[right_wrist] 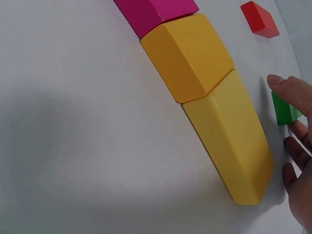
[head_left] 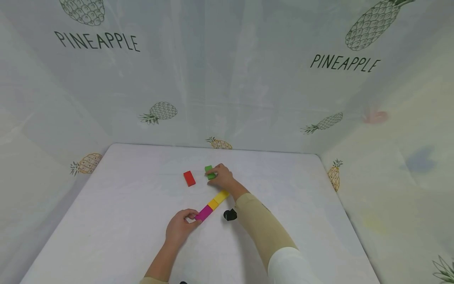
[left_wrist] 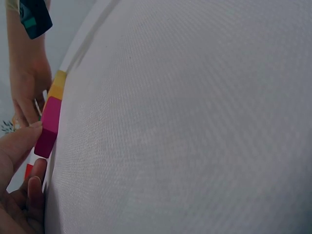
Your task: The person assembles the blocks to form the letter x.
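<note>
My left hand [head_left: 179,228] holds the near end of a magenta block [head_left: 203,213] between thumb and fingers. That block [left_wrist: 48,126] lies at the end of a diagonal row on the white table. Beyond it come an orange-yellow block [right_wrist: 187,58] and a longer pale yellow block [right_wrist: 231,141], touching end to end. My right hand [head_left: 223,177] reaches past the row to a green block [head_left: 209,169]. Its spread fingers are around the green block [right_wrist: 282,109], partly covering it; contact is unclear. To the left of the green block lies a red block [head_left: 189,178].
A small black object [head_left: 230,215] appears beside the right forearm. The white table [head_left: 106,221] ends at a back edge against a hanging pineapple-print cloth [head_left: 227,79], which also rises at both sides. Another dark object [head_left: 183,282] shows at the bottom of the head view.
</note>
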The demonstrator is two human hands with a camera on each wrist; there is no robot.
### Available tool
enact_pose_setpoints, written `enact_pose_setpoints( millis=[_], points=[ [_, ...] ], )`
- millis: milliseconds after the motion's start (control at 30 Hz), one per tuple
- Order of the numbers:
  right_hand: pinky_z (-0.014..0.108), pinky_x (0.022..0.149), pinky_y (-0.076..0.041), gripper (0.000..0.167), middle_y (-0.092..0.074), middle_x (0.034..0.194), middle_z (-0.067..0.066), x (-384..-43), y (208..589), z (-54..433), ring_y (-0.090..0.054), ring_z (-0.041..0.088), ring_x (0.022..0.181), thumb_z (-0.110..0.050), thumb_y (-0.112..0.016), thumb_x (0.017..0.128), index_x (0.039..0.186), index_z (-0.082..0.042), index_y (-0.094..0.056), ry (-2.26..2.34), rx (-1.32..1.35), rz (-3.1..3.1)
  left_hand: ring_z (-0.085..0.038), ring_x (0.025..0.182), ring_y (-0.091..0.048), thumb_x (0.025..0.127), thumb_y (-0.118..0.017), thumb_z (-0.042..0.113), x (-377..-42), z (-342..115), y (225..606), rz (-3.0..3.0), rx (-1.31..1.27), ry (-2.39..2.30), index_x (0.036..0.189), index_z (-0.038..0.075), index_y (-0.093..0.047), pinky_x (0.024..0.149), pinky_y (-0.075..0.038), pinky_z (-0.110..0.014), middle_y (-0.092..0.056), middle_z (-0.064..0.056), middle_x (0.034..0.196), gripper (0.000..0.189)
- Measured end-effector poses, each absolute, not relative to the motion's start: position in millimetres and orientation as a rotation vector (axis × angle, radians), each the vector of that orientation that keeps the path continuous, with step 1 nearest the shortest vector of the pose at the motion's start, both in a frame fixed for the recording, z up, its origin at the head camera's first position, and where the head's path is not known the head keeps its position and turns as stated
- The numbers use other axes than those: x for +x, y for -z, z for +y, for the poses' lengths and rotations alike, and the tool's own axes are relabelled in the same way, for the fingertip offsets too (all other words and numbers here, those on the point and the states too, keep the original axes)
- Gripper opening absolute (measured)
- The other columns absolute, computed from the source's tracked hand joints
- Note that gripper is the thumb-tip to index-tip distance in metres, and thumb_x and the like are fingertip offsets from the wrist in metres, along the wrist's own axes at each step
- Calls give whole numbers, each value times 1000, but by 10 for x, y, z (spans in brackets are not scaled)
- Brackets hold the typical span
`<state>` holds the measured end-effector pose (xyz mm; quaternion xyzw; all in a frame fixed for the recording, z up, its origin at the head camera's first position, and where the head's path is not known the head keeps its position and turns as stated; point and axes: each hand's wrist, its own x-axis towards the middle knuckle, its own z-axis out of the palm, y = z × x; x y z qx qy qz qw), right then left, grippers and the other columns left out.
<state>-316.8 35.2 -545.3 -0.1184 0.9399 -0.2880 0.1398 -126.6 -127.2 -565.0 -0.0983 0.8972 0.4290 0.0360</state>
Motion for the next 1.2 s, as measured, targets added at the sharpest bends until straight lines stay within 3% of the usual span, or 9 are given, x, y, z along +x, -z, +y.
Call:
enact_pose_setpoints(
  millis=[833,1200],
  points=[
    [40,93,-36,17,-51,114,-3,-3161,5474,376,-48,18,104,-25,-78,84,98,-33,-74,856,-340,2706,-16,73,-49,79,-82,21,-1252,-1276,5651,2781,-262,-1343,99,21,-72,63,-42,-30,-59,6,86,22],
    [36,101,-40,17,-51,116,-1,-3141,5468,393,-49,19,107,-17,-75,87,97,-30,-75,938,-336,2666,-16,72,-49,78,-83,21,-1255,-1275,5644,2781,-286,-1340,98,22,-72,62,-43,-29,-59,6,85,22]
  ],
)
